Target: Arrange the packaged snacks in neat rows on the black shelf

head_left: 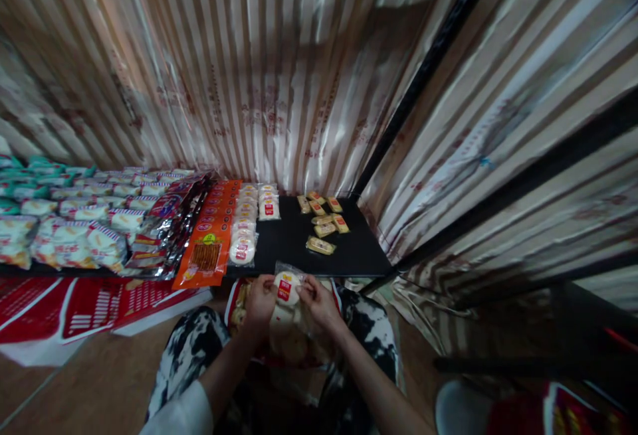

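Round snack pkt (pixel 286 287): clear wrapper, pale disc inside w/ red label. It's held just in front of the black shelf's (pixel 294 249) front edge, above the lap. Both hands are on it. Left hand (pixel 259 302) grips the pkt's left side, fingers curled closed round the wrapper edge. Right hand (pixel 319 301) pinches the right side, thumb & fingers closed on the wrapper. Pkt sits between the two hands, roughly level, label facing up twd the camera.

Directly below the hands, on the lap: bag (pixel 284 345) w/ more pale round pkts, blurred, count unclear. Legs in black-and-white patterned trousers (pixel 194 342) on either side.

On the shelf, L to R:
- teal pkts (pixel 30 173), far left
- white pkts w/ striped ends (pixel 84 232), several rows
- dark foil pkts (pixel 167 219), overlapping in a row
- orange pkts (pixel 209 242), overlapped front to back
- column of round pkts (pixel 244 229), same look as the held one; nearest one lies just beyond the left hand, and a shorter column sits beside it at the back

Right part of the shelf: small yellow bars (pixel 323 222) in a loose cluster, apart from the round ones, w/ bare black surface between.

Behind & right of the shelf: shiny striped sheeting (pixel 279 76), w/ a black frame post (pixel 423 70) at the corner. Floor at left: red-and-white flattened cardboard (pixel 74 309) by the shelf edge.
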`<state>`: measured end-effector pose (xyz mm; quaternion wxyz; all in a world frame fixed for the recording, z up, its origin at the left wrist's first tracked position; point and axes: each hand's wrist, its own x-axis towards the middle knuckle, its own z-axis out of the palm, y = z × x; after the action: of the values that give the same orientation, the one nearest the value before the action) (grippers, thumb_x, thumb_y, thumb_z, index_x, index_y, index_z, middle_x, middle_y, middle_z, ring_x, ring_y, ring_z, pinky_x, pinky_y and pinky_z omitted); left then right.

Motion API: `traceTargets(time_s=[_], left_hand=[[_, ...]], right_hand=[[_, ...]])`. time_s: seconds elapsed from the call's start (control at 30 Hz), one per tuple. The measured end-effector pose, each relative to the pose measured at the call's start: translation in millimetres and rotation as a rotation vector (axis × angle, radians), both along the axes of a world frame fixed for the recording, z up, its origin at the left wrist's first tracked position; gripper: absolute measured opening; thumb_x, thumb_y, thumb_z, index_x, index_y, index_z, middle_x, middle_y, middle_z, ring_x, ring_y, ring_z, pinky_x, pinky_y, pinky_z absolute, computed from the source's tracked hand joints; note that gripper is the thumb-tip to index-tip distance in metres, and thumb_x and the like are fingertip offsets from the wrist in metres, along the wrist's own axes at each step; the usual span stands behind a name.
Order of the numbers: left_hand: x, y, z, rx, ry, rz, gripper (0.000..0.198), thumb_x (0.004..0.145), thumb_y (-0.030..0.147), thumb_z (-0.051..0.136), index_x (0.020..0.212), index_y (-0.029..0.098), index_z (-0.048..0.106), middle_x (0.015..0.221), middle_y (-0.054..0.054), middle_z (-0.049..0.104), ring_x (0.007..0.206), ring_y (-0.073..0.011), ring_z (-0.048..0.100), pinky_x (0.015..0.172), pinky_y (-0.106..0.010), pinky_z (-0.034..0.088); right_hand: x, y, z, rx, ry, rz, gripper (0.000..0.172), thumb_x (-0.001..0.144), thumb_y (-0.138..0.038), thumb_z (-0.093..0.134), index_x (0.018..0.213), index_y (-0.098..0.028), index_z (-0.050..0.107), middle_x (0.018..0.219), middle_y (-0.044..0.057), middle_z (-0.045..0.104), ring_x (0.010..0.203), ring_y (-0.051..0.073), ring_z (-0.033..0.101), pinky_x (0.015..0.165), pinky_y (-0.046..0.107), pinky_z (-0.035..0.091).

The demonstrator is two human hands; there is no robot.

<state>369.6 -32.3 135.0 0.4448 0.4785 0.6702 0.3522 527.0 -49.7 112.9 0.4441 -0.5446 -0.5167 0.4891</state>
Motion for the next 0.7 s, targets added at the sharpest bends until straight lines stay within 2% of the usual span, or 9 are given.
traceTargets(time_s=[0.1,0.23,0.33,0.5,0.7], left_hand=[[4,3,-0.9,0.052,0.071,-0.029,0.025,0.069,0.006,0.053,0.091,0.013,0.063,0.095,-0.01,0.066,0.089,-0.0179,0.063,0.08,-0.028,0.048],[10,11,-1.2,0.01,-0.119,-0.039,0.031,0.069,0.004,0.05,0.098,0.015,0.057,0.092,-0.007,0.068,0.078,-0.0139,0.064,0.071,-0.024,0.05],[14,21,-0.4,0.009,-0.19,0.021,0.031,0.071,0.006,0.049,0.099,0.015,0.057,0.094,-0.007,0.067,0.073,-0.0125,0.064,0.068,-0.022,0.051],[21,48,5.0,0.088,-0.146,0.094,0.033,0.072,0.012,0.052,0.104,0.015,0.058,0.098,-0.008,0.066,0.083,-0.0155,0.064,0.077,-0.025,0.05],[32,91,17.1,0.18,-0.009,0.121,0.036,0.071,0.011,0.051,0.105,0.014,0.06,0.113,-0.01,0.061,0.106,-0.0198,0.057,0.092,-0.028,0.044]], right_hand=[[2,8,4.6,0.008,-0.008,-0.017,0.027,0.077,-0.044,0.054,0.093,-0.021,0.052,0.07,-0.001,0.064,0.068,0.016,0.063,0.062,0.025,0.05],[2,22,7.3,0.012,-0.021,-0.035,0.031,0.077,-0.045,0.053,0.096,-0.021,0.054,0.07,-0.001,0.063,0.068,0.015,0.061,0.063,0.025,0.05],[1,37,6.7,0.019,-0.024,-0.06,0.032,0.076,-0.045,0.054,0.096,-0.02,0.055,0.069,-0.001,0.062,0.065,0.015,0.059,0.062,0.026,0.049],[0,74,7.2,0.047,-0.122,-0.092,0.028,0.075,-0.04,0.055,0.094,-0.019,0.058,0.078,0.002,0.065,0.068,0.016,0.061,0.064,0.027,0.05],[-6,133,10.0,0.053,-0.356,-0.181,0.034,0.077,-0.03,0.051,0.109,-0.019,0.059,0.09,0.005,0.068,0.074,0.018,0.062,0.071,0.031,0.049]])
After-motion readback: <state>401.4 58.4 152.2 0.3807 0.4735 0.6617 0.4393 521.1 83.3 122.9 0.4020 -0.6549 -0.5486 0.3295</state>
